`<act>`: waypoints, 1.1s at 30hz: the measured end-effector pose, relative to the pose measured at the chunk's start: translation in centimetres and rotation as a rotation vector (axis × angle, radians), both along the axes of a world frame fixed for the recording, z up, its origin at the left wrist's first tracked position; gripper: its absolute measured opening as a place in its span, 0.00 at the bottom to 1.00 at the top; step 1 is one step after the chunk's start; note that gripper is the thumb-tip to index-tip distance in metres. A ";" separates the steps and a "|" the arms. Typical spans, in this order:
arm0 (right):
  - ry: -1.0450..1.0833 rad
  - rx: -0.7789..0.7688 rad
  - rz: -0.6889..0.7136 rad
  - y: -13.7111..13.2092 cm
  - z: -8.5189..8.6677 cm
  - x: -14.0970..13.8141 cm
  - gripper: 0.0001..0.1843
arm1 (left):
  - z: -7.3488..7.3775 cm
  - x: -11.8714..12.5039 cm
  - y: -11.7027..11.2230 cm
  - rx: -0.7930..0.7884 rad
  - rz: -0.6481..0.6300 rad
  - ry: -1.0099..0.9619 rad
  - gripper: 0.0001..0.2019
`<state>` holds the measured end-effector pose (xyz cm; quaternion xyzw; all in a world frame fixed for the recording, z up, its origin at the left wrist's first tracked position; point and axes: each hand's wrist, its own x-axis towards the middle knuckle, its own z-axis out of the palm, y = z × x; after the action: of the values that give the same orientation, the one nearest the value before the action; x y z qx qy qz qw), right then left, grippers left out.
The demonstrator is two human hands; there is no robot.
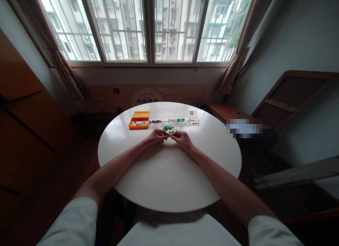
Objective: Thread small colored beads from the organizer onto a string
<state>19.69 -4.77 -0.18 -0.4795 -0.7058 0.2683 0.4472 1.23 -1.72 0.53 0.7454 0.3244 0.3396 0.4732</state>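
Room: a wide barred window point(150, 27) fills the far wall, with apartment blocks outside; curtains point(235, 62) hang at both sides, and wooden furniture point(31, 115) stands to the left.
Bench: a low wooden bench point(225, 113) runs along the right wall, just past the worktop.
Worktop: a round white worktop point(169, 175), bare over most of its near half; everything on it sits toward the far edge.
Clear organiser: a row of clear plastic compartments point(173, 118) with its long axis running left to right along the far side, holding small dark, pale and green pieces in separate cells.
Orange box: an open orange box point(139, 120) stands just left of the clear row, touching or nearly touching it, with small blue-green bits inside.
Left hand: the left hand point(157, 136) rests on the worktop, fingers curled toward the middle; its grip is narrow, and I cannot tell whether it pinches anything.
Right hand: the right hand point(182, 139) lies just beside the left, fingertips nearly meeting it; grip also narrow, contents too small to tell.
Loose pieces: a small cluster of green and teal pieces point(168, 129) lies on the worktop between the fingertips and the clear row, just in front of it; each piece is too small to give a long axis or heading.
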 end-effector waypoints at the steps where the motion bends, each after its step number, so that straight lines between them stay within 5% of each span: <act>1: -0.001 0.002 0.002 0.0 0.0 0.0 0.13 | 0.0 0.0 0.0 0.001 0.001 0.000 0.23; 33: 0.003 0.010 -0.016 0.0 0.0 0.0 0.12 | -0.1 0.0 0.1 0.006 0.002 -0.018 0.21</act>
<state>19.70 -4.74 -0.13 -0.4825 -0.7026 0.2619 0.4528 1.23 -1.63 0.40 0.7432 0.3199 0.3477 0.4737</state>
